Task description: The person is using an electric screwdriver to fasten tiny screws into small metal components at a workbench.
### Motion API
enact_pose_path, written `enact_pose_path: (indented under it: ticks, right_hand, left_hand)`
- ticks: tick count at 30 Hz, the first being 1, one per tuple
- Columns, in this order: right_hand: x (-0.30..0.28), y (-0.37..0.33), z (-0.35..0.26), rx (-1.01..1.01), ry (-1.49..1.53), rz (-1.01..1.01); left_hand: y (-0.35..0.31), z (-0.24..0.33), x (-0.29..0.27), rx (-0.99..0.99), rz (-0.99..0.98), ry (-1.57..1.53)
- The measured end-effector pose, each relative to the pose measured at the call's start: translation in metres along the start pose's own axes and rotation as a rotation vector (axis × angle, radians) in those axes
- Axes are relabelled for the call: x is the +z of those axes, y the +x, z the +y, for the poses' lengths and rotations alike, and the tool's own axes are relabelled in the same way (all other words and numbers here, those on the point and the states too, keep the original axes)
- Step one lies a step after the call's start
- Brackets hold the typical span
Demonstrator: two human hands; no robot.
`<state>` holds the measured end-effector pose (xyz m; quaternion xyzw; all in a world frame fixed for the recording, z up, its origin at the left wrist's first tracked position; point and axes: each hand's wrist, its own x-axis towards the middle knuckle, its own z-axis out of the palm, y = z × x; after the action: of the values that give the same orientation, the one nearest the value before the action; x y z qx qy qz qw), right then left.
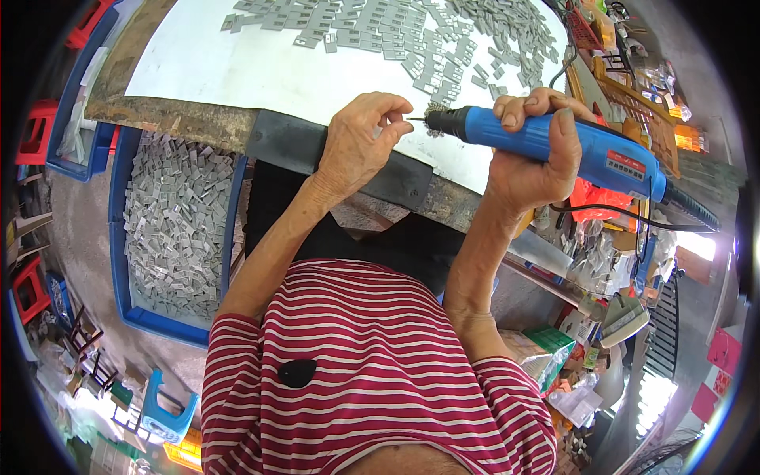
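My right hand (532, 146) is wrapped round a blue electric screwdriver (602, 150), held level with its thin bit pointing left. A ring of tiny metal pieces (435, 119), perhaps small screws, clings round its black nose. Close to the bit's tip, my left hand (366, 136) has its thumb and forefinger brought together. Anything between those fingertips is too small to make out. Beyond both hands, many flat grey rectangular pieces (380, 32) with small slots lie in rows on the white sheet (214, 71). A looser heap of grey pieces (514, 28) lies farther right.
A worn wooden table (166, 119) has a dark pad (289, 142) over its near edge. Below at left stands a blue tray (117, 237) full of similar grey pieces. The screwdriver's black cable (673, 226) hangs at right. Blue and red stools stand on the floor at left.
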<state>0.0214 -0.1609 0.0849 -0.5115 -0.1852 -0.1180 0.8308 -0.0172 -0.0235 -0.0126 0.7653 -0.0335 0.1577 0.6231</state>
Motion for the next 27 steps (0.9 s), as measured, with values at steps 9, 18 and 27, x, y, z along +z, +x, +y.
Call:
enact_pose_path:
  ticks: [9,18,27]
  right_hand:
    - [-0.0002,0.0002,0.0003,-0.007,0.002,0.004]
    - [-0.0012,0.0005,0.0009,-0.006,0.031,0.002]
    - [0.0013,0.0020,0.0006,-0.001,0.047,-0.017]
  left_hand:
    - [-0.0004,0.0009,-0.0017,-0.013,-0.022,0.051]
    - [-0.0004,0.0003,-0.0010,-0.021,-0.030,0.049]
    - [-0.0005,0.0000,-0.0024,-0.059,-0.040,-0.021]
